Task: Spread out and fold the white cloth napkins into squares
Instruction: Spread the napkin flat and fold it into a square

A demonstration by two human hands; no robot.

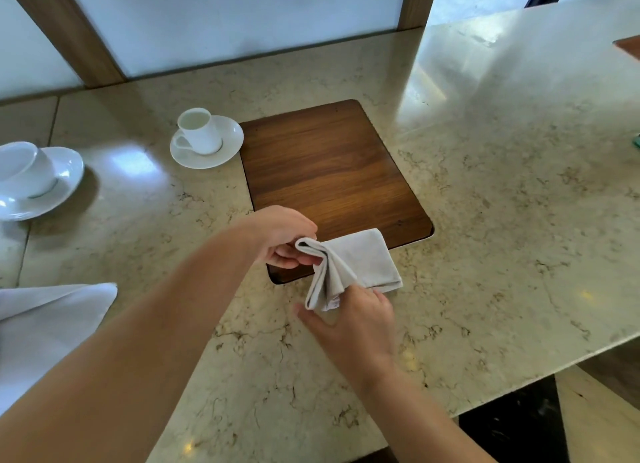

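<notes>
Folded napkin (360,260) at centre, lying half on the near-right corner of the wooden board (329,171) and half on the marble table (502,220). Near-left layers lifted off the flat part, hanging in a loose fan toward 7 o'clock.

Left hand (284,239) at 9 o'clock of the napkin, thumb and fingers curled, pinching the raised top fold at its left end. Right hand (356,324) at 6 o'clock of the napkin, palm down on the table, thumb stretched toward 9 o'clock; fingers tucked under the hanging layers and against the napkin's near edge, so grip or mere touch cannot tell.

Cup (199,130) upright on a saucer (207,143) at 10 o'clock of the board, saucer rim touching or just overlapping the board's left edge. Second cup (24,169) on its own saucer (52,185) at far left, 9 o'clock, tilted. Another white cloth (45,324) at 8 o'clock, spread at the table's left edge, partly cut by the frame.
</notes>
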